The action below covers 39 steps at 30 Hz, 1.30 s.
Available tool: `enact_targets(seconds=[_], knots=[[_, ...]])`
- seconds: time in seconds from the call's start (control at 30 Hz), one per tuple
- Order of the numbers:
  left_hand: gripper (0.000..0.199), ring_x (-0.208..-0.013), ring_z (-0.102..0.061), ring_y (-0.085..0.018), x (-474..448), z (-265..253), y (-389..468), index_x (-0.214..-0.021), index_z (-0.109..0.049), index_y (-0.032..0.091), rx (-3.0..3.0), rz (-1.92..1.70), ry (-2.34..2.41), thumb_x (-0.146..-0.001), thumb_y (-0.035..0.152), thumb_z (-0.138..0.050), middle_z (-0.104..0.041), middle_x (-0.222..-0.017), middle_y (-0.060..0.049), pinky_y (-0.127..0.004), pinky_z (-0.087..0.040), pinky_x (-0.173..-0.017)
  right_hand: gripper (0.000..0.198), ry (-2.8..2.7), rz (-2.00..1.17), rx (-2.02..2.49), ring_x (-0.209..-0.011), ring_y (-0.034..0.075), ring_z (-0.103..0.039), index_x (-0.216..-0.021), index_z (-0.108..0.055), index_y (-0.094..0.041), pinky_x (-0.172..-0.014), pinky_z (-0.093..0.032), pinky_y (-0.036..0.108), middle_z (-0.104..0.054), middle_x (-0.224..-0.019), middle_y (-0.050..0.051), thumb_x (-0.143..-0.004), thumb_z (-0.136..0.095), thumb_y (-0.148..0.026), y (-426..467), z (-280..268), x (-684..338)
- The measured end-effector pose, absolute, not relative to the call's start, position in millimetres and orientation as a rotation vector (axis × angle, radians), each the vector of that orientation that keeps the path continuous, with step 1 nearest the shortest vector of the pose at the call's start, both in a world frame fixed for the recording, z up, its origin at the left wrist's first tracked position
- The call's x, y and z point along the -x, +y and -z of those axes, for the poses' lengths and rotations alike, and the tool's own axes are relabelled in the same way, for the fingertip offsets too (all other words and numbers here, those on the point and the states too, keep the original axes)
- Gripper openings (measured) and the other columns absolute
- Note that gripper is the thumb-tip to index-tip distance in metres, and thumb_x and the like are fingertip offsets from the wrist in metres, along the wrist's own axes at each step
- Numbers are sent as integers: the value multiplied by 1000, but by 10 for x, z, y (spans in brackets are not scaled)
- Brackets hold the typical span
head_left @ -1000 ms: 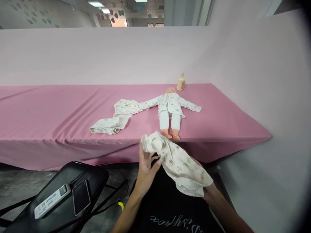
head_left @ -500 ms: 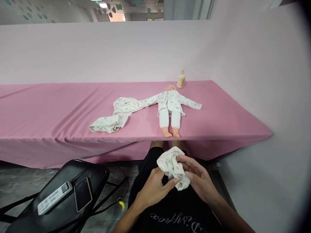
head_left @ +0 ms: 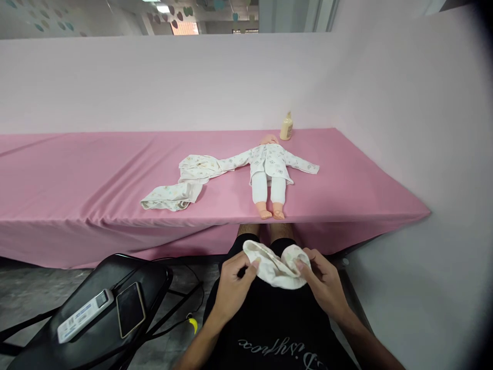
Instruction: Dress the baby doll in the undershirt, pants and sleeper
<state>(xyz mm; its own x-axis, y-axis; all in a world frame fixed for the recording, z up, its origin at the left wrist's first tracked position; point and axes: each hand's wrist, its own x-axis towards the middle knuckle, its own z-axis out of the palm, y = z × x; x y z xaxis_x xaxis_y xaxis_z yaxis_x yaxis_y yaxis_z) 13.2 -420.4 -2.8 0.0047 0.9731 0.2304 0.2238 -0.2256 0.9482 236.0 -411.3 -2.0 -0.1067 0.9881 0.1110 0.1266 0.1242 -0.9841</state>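
Observation:
Above my lap, my left hand pinches one end of a small white printed baby cap between thumb and fingers. The opposite end is gripped by my right hand, so the soft cap sags between the two with its edge curled open. Beyond my knees a baby doll lies on its back on the pink-covered table, feet towards me. It wears a white printed jacket over white leggings, and its feet are bare. Next to the doll's sleeve lies a crumpled white printed garment.
A second fold of printed cloth lies near the table's front edge. Behind the doll's head stands a cream pump bottle. At lower left, a black chair bears a white power strip and a phone. A wall rises on the right.
The bunched cap has been spread sideways, its edge now opened out. My hands have moved apart, and both pinch its ends. The doll and the table items stay put.

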Motion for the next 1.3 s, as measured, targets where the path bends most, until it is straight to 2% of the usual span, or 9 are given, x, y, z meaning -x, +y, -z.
enact_targets(seconds=[0.13,0.27,0.4,0.5,0.63,0.83,1.0,1.13,1.3], knots=[[42,-63,-40,-9,-13,60,-4201,-60,-45,15,-1465,-1478,1436,-95,34,-58,-44,-67,1,-21,-33,-61,33,-1186,-1010,1287,-65,12,-44,-75,-54,-20,-59,-39,24,-48,-71,-2,-91,-64,-47,-4048,-18,-2432],[37,-82,-50,-13,-16,59,-4218,-61,-51,16,-1523,-1605,1552,-92,31,-62,-51,-86,-3,-23,-41,-76,36,-1149,-887,1345,-63,12,-40,-70,-47,-21,-59,-37,25,-41,-68,-4,-91,-63,-44,-4008,-2,-2480],[35,-109,-55,-21,-35,33,-4207,-60,-54,16,-1558,-1625,1507,-91,29,-62,-61,-110,-7,-30,-41,-96,26,-1336,-490,1349,-89,20,-56,-72,-52,-20,-78,-44,33,-60,-95,5,-92,-60,-36,-3960,25,-2515],[38,-86,-59,-16,-9,-32,-4150,-58,-50,16,-1505,-1551,1403,-93,29,-59,-65,-88,-4,-26,-45,-80,19,-1410,-343,1312,-105,23,-58,-74,-55,-20,-87,-43,36,-64,-114,9,-90,-60,-29,-3905,21,-2571],[38,-65,-49,-11,8,-223,-3997,-61,-49,16,-1525,-1580,1405,-94,33,-59,-55,-68,0,-22,-38,-63,20,-1296,-686,1309,-75,15,-56,-78,-52,-21,-68,-44,29,-62,-84,1,-90,-63,-32,-3836,-57,-2664],[34,-65,-48,-9,-57,-657,-3818,-65,-57,16,-1699,-1610,1369,-94,34,-61,-56,-69,0,-22,-38,-63,32,-1127,-819,1204,-63,12,-53,-100,-55,-24,-53,-42,23,-60,-79,-2,-82,-77,-39,-3784,-344,-2722],[23,-73,-57,-11,-58,-810,-3790,-77,-69,16,-1759,-1529,1229,-93,32,-64,-63,-79,-2,-22,-43,-66,28,-1225,-595,1289,-83,19,-66,-97,-71,-20,-70,-54,30,-71,-95,6,-82,-77,-42,-3790,-537,-2755],[12,-78,-59,-11,-28,-794,-3795,-89,-74,19,-1835,-1526,1183,-91,28,-67,-66,-88,-3,-22,-46,-70,31,-1182,-470,1329,-87,21,-69,-106,-73,-21,-76,-56,34,-74,-98,7,-86,-72,-44,-3756,-505,-2799],[20,-88,-61,-12,-59,-743,-3820,-111,-74,25,-2006,-1366,1153,-93,23,-64,-65,-102,-4,-22,-48,-79,28,-1313,39,1385,-86,22,-67,-111,-71,-18,-82,-54,40,-73,-97,8,-91,-69,-37,-3746,-367,-2882]])
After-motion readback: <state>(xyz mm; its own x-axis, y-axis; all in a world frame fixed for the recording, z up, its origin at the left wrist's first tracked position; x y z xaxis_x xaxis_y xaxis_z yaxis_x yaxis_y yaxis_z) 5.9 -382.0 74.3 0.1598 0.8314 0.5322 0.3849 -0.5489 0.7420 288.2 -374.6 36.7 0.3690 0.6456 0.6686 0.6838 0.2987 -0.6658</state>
